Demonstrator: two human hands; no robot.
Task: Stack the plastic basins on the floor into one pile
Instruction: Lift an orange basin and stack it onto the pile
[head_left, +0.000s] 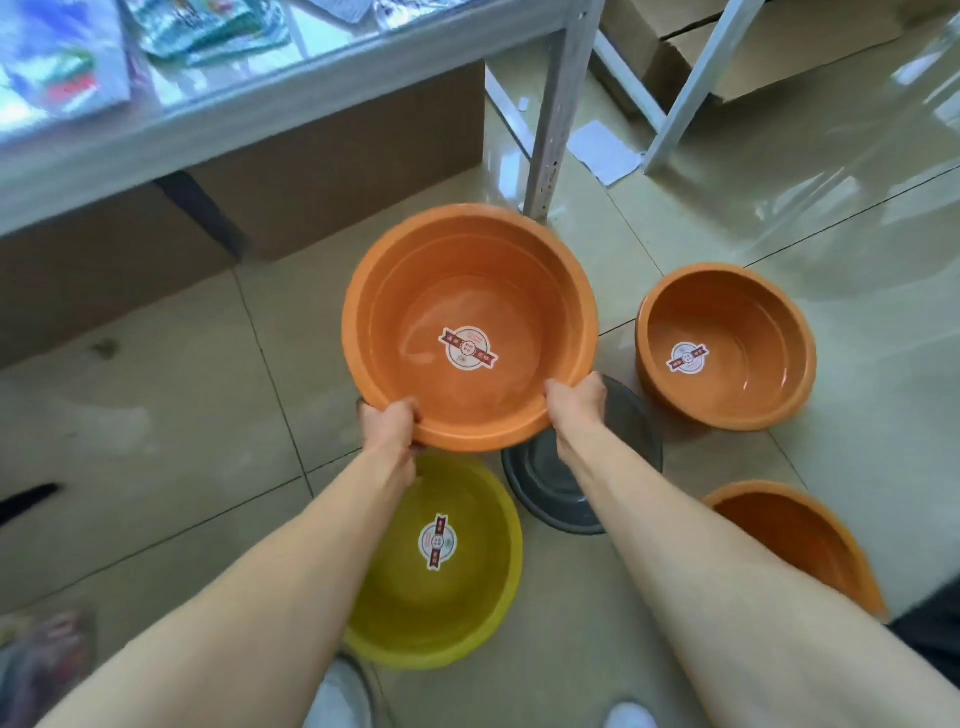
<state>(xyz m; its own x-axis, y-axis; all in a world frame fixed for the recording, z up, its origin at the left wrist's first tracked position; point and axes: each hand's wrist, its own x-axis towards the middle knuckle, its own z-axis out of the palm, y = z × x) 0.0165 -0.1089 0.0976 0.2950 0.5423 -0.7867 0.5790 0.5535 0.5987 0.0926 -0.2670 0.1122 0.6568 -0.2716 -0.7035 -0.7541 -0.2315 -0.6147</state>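
Glossy beige floor tiles (727, 171) carry the basins beside a metal shelving leg (558, 104) and cardboard boxes (332, 171). A large orange basin (470, 322) is held mouth-up above the floor, gripped at its near rim by the left hand (390, 423) and the right hand (575, 400), fingers clenched over the rim on both sides. Four basins remain unstacked: a yellow basin (441, 587) below the left forearm, a dark grey basin (540, 483) partly hidden under the right forearm, a smaller orange basin (727, 348) to the right, and a further orange basin (800, 540) at near right. Relative sizes are not certain. It is judged that the held basin should be kept level, centred over the chosen base, and lowered until seated evenly
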